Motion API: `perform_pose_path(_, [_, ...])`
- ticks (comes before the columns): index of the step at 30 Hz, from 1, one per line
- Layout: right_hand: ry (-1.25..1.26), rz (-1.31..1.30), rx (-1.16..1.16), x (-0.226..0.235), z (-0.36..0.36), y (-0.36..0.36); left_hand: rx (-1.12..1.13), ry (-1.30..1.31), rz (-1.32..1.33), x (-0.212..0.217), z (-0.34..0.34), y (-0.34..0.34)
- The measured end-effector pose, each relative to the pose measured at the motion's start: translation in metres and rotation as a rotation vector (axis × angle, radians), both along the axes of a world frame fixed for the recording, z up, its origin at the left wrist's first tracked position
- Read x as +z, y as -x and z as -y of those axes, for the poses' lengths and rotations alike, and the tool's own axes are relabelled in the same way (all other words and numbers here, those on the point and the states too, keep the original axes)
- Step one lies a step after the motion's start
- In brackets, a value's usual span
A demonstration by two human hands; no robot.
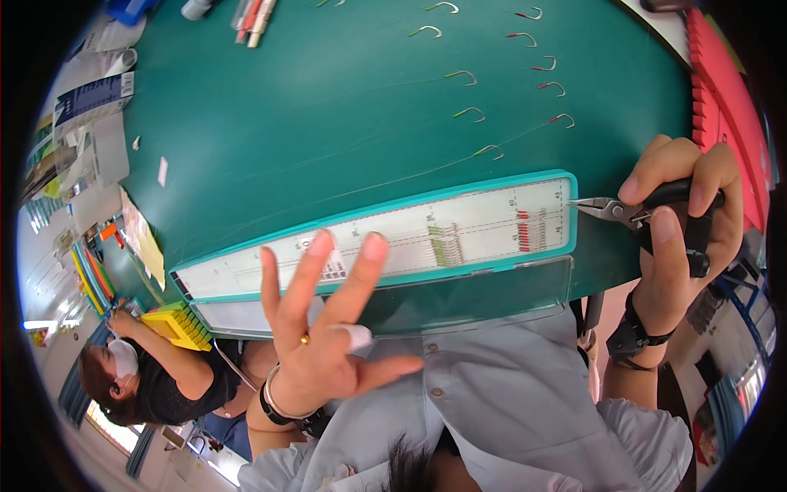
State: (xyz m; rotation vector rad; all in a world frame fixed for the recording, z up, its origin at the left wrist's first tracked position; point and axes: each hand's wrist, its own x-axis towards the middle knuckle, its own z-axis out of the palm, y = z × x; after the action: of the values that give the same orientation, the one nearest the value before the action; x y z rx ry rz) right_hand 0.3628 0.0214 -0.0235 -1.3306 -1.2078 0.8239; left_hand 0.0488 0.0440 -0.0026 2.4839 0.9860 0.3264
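My left hand is raised over the near side of a long teal-rimmed box, fingers spread and holding nothing. A white wrap covers one of its fingers. In my right hand is a pair of black-handled pliers, their jaws pointing left at the box's right end. Inside the box lie a row of green-marked fishing hooks and a row of red-marked fishing hooks. The box's clear lid is folded down toward me. Beyond the box, several loose green-tipped hooks and red-tipped hooks lie with thin lines.
A green table mat spreads under everything. Red ridged plastic runs along the right edge. Pens lie at the far left. Boxes and papers line the left edge. Another person sits at left, beside a yellow basket.
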Motion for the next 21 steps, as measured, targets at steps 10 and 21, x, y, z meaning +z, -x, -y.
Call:
perform_pose_path(10, [-0.051, -0.064, 0.054, -0.030, 0.022, -0.035, 0.089, -0.013, -0.083, 0.002, 0.013, 0.034])
perform_pose_path(21, [-0.026, -0.066, 0.010, -0.048, 0.023, -0.060, 0.740, -0.330, -0.148, 0.031, -0.046, 0.169])
